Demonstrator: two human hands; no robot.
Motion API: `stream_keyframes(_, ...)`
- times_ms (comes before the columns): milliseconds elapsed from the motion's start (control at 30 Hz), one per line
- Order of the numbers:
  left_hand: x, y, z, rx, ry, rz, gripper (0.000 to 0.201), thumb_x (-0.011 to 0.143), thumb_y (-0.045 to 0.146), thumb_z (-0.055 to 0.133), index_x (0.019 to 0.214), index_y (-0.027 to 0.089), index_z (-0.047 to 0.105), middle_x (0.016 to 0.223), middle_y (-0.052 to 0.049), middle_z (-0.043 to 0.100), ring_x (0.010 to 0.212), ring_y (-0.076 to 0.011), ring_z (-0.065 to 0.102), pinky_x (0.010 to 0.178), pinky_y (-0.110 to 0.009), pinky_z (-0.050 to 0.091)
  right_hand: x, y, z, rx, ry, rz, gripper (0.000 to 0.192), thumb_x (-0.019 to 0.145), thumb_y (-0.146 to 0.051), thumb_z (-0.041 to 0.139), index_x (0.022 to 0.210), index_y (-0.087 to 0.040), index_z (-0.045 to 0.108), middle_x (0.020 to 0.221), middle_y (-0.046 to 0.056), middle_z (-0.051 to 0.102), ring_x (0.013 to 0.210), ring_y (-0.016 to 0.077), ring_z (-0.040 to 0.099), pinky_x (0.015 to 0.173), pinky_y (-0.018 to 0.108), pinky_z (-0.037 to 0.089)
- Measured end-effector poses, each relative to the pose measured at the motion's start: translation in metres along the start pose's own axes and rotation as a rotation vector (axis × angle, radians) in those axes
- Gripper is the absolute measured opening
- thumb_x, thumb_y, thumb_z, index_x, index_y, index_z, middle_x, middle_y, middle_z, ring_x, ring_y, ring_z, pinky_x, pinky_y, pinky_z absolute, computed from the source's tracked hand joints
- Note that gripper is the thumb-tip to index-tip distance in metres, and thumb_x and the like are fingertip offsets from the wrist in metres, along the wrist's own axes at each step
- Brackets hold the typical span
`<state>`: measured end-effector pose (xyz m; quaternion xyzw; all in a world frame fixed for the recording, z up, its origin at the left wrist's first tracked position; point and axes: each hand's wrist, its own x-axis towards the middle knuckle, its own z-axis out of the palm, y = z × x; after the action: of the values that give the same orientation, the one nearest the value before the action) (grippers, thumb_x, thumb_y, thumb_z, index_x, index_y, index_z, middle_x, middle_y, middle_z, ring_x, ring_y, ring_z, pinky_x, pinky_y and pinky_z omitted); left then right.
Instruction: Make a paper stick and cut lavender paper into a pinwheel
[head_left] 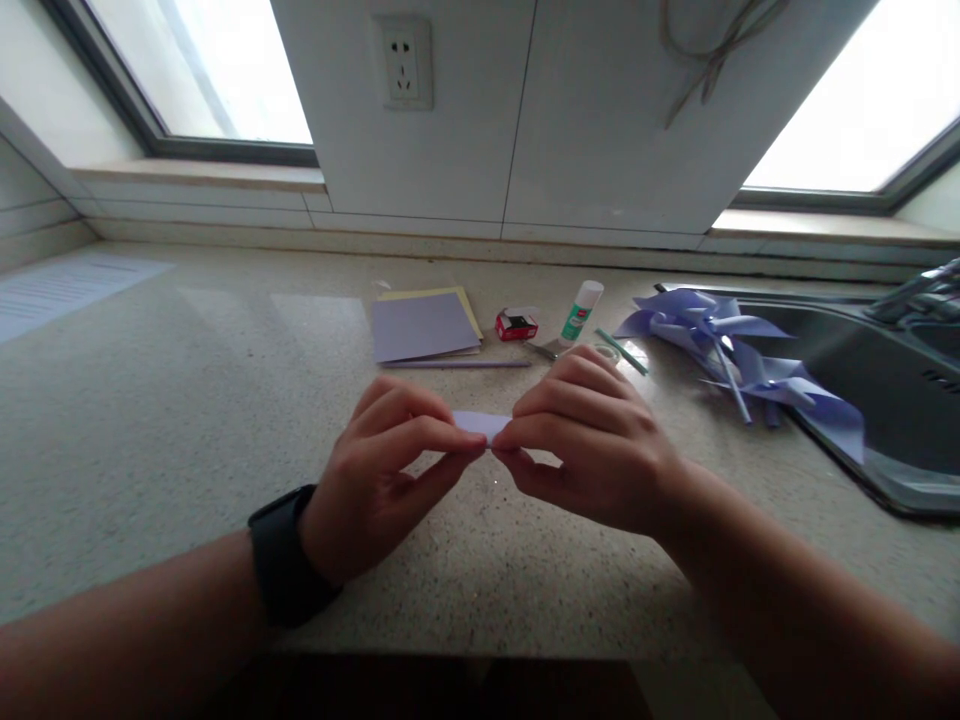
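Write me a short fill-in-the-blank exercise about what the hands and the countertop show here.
1. The left hand and right hand pinch a small strip of ____ paper between them.
2. The left wrist wears a black ____.
3. The glue stick lies just right of a small ____ box.
4. The paper pinwheels lie beside the ____.

Missing words: lilac; watch; red; sink

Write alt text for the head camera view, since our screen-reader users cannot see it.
Two hands, the left hand and right hand, pinch a small lilac paper strip between them above a speckled countertop. Behind lie a paper stack, a glue stick and lilac pinwheels beside a sink.
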<state>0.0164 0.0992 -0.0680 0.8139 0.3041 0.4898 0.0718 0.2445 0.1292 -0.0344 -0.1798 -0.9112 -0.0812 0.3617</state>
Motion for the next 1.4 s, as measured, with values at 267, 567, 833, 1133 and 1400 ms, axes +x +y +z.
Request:
stream_keyframes(267, -0.003, -0.006, 0.000, -0.084, 0.034, -0.091, 0.016, 0.088, 0.007, 0.070, 0.092, 0.022, 0.068, 0.090, -0.001, 0.059, 0.087, -0.0154, 0.056, 0.079, -0.032, 0.047, 0.000, 0.012, -0.005, 0.145, 0.113, 0.061, 0.013, 0.081, -0.013, 0.071, 0.084, -0.025, 0.067, 0.079, 0.000, 0.072, 0.072, 0.0166, 0.061, 0.073, 0.035, 0.051)
stream_keyframes(567, -0.004, -0.012, 0.000, -0.095, 0.070, -0.140, 0.016, 0.089, 0.007, 0.070, 0.088, 0.022, 0.067, 0.092, 0.000, 0.058, 0.088, -0.0152, 0.057, 0.080, -0.032, 0.048, -0.003, 0.021, -0.015, 0.115, 0.108, 0.060, 0.016, 0.080, -0.011, 0.073, 0.084, -0.026, 0.068, 0.078, -0.001, 0.071, 0.072, 0.0155, 0.063, 0.068, 0.033, 0.053)
stream_keyframes(833, -0.004, -0.016, 0.000, -0.083, 0.106, -0.186, 0.012, 0.090, 0.012, 0.070, 0.086, 0.023, 0.066, 0.091, -0.001, 0.060, 0.087, -0.0167, 0.057, 0.079, -0.034, 0.048, -0.004, 0.027, -0.023, 0.065, 0.105, 0.040, 0.017, 0.078, -0.010, 0.073, 0.084, -0.025, 0.068, 0.077, -0.001, 0.071, 0.072, 0.0165, 0.065, 0.068, 0.033, 0.053)
stream_keyframes(1133, -0.002, -0.018, 0.000, -0.076, 0.120, -0.176, 0.013, 0.089, 0.010, 0.071, 0.085, 0.022, 0.067, 0.091, 0.000, 0.061, 0.087, -0.0158, 0.057, 0.079, -0.033, 0.046, -0.008, 0.033, -0.027, 0.053, 0.079, 0.026, 0.017, 0.076, -0.009, 0.072, 0.083, -0.024, 0.068, 0.076, 0.000, 0.071, 0.070, 0.0164, 0.065, 0.067, 0.033, 0.053)
stream_keyframes(1400, -0.004, -0.020, 0.000, -0.088, 0.126, -0.147, 0.012, 0.087, 0.010, 0.073, 0.084, 0.021, 0.069, 0.090, 0.000, 0.062, 0.087, -0.0148, 0.057, 0.079, -0.031, 0.046, -0.007, 0.036, -0.028, 0.061, 0.091, 0.009, 0.018, 0.073, -0.006, 0.074, 0.081, -0.021, 0.066, 0.074, 0.000, 0.069, 0.067, 0.0149, 0.063, 0.065, 0.031, 0.051)
